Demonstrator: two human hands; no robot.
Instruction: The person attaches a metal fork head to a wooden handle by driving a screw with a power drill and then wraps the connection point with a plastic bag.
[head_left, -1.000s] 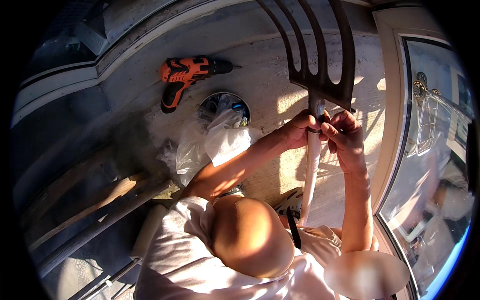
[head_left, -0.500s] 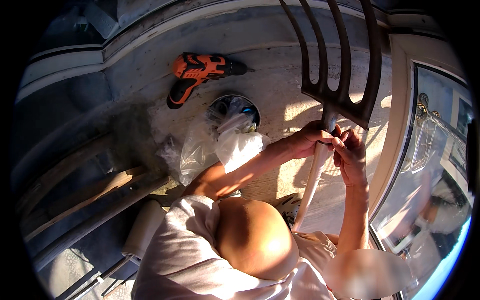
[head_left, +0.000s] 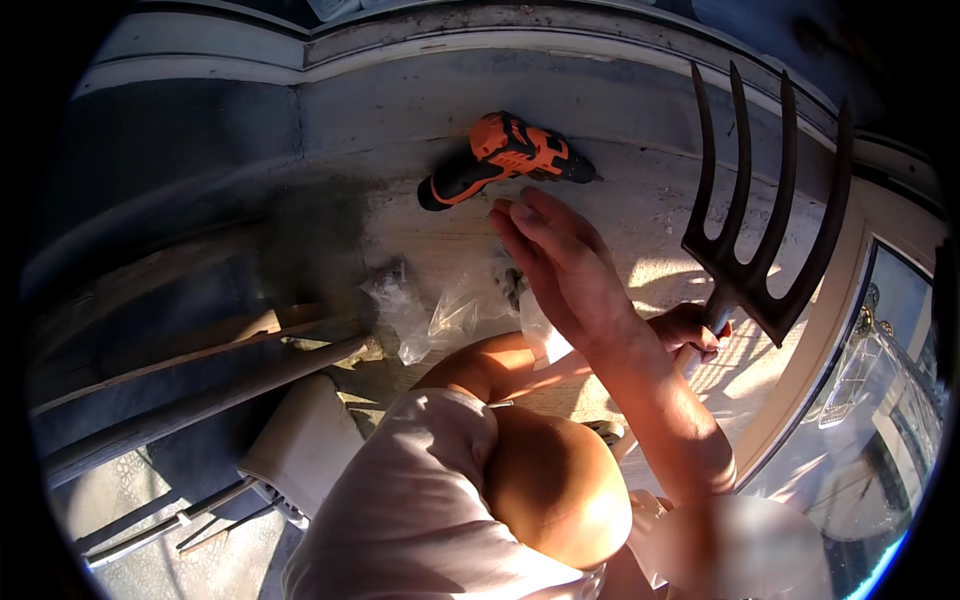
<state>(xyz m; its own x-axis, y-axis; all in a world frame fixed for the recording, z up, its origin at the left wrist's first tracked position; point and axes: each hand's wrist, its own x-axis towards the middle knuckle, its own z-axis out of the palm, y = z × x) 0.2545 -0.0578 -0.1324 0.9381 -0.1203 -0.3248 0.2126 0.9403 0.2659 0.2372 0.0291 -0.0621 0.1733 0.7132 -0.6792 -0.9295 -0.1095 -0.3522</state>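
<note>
My left hand (head_left: pixel 688 330) is closed around the neck of the garden fork (head_left: pixel 762 255), just below the spot where its four dark metal tines branch out. The tines point up and away from me, slightly spread, with their tips over the far edge of the pale floor (head_left: pixel 650 200). The fork stands to my right, near the frame of the glass door (head_left: pixel 868 400). Most of its shaft is hidden behind my forearm. My right hand (head_left: pixel 562 262) is open, fingers stretched out and held loosely together, back of the hand toward me. It holds nothing and hovers above the floor. Its fingertips are near the orange and black cordless drill (head_left: pixel 508 155) but not touching it. The drill lies on its side in the sun, just beyond my fingers, with its chuck pointing right and its grip slanting down to the left. Under my open hand and to its left sits a heap of crumpled clear plastic bags (head_left: pixel 440 308), partly hidden by my wrist. Further left, in shadow, a couple of long wooden poles (head_left: pixel 200 385) lie at a slant across the floor. A pale rounded object (head_left: pixel 300 450) rests just below them, close to my white sleeve (head_left: pixel 420 500).
</note>
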